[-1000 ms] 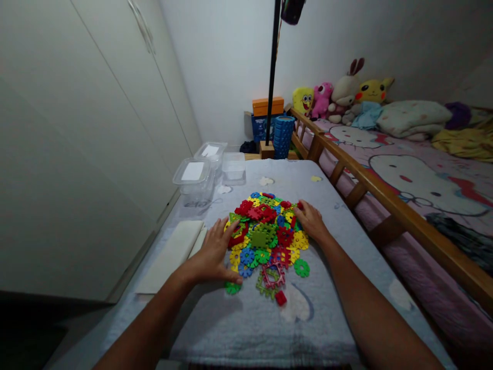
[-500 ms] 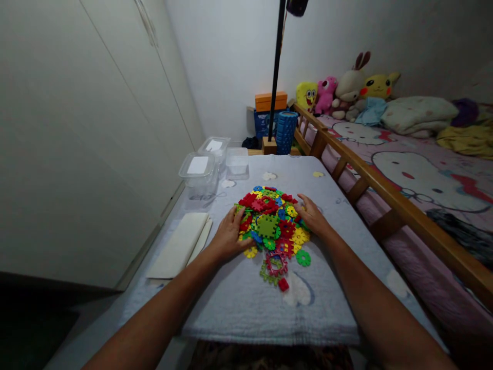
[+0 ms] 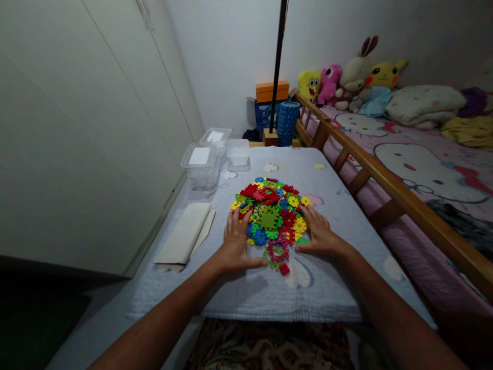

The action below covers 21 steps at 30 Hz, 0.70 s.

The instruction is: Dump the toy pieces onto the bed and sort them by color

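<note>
On a cloth-covered table [image 3: 269, 303], left hand [image 3: 236, 247] and right hand [image 3: 322, 237] spread wide, flanking a pile of colourful pieces [image 3: 268, 218]

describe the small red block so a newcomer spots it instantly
On the cloth-covered table, find the heap of colourful plastic pieces. By its near edge lies the small red block, compact and nearest the table's front, unlike the open pink frame beyond.

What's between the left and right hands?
In the head view, a heap of coloured plastic pieces lies between the left hand and the right hand, with a small red block on its near side.
</note>
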Motion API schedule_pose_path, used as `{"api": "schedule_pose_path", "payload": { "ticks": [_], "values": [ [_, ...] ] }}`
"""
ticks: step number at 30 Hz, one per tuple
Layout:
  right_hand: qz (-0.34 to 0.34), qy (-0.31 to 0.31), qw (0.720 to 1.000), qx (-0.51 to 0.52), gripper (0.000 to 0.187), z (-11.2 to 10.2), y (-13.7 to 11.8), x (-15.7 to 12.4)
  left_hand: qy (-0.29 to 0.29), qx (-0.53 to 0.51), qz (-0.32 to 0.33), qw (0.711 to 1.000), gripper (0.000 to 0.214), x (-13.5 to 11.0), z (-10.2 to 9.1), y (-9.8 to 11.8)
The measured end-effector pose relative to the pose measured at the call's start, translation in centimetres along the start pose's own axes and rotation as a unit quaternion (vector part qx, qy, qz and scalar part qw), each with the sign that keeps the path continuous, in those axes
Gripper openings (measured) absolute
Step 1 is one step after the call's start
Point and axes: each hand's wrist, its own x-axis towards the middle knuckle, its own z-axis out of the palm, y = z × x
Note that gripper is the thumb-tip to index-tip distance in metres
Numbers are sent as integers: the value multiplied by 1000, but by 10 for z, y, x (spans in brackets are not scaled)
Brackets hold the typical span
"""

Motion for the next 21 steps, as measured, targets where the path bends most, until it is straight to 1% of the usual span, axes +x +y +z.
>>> {"api": "schedule_pose_path", "payload": {
  "ticks": [1, 3, 5, 8, 13, 15, 17, 19, 21],
  "values": [
    [4, 9, 1000, -8, 130, 3, -3, 1, -3, 13, -3, 1000, 144, -3, 6, 8],
    [5, 36, 999, -16, 125, 8, -8, 5, -9, 38, -12, 999, 151, -6, 19, 23],
    [4, 61, 998, -21, 123, 11, -13, 11, -5, 57, -18, 998, 151, -5, 29, 36],
    [8, 81, 996, -34, 119, 16, -22, 19, 6, 70, -38, 997, 142, 2, 36, 46],
    [14, 99, 994, -48, 105, 22, -33, 28, 49, 74, -46, 995, 127, 19, 38, 49],
    [12, 102, 994, -37, 100, 20, -32, 31, 71, 83, -43, 993, 122, 28, 38, 48],
    [4, 93, 996, -12, 98, 16, -28, 31, 93, 94, -38, 990, 114, 36, 39, 47],
    [-8, 76, 997, 15, 101, 10, -20, 26, 111, 104, -32, 988, 108, 42, 39, 45],
    [-26, 56, 998, 28, 111, 3, -12, 16, 113, 107, -30, 987, 108, 44, 38, 43]
  ]
}}
